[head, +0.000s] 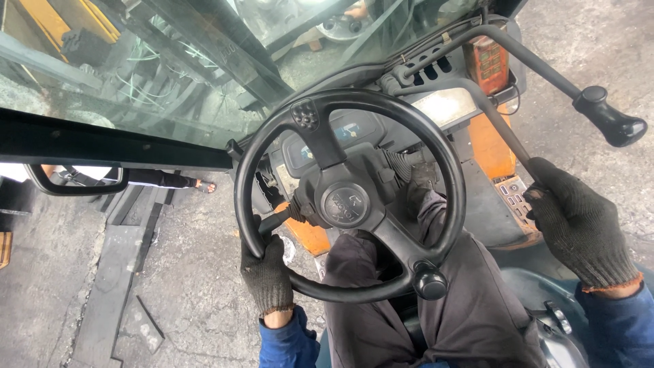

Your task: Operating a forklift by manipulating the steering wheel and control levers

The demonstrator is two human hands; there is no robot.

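At lower centre, the left hand [267, 272] is wrapping its gloved fingers around the steering wheel [453, 177] rim, steadying it. At right, the right hand [579, 225] is closing its fingers around a control lever [507, 133], ready to work it.

Soft, even daylight fills my cab; nothing looks dim or blown out. The light comes from outside, through the windshield [170, 75] above the steering wheel [349, 194], and that glass carries pale reflections and a greenish haze that muddles whatever lies behind it. The wheel's black rim shows a faint sheen along its upper arc, and the knob [430, 283] on its lower rim catches a small highlight. Shadows are weak and diffuse, deepest below the wheel, around my trouser legs [436, 300]. Focus is sharp at the wheel; the weave of my gloves reads clearly. Away from the wheel, toward the edges, straight lines bow from wide-angle distortion, and the concrete floor [191, 286] left of the wheel softens slightly.
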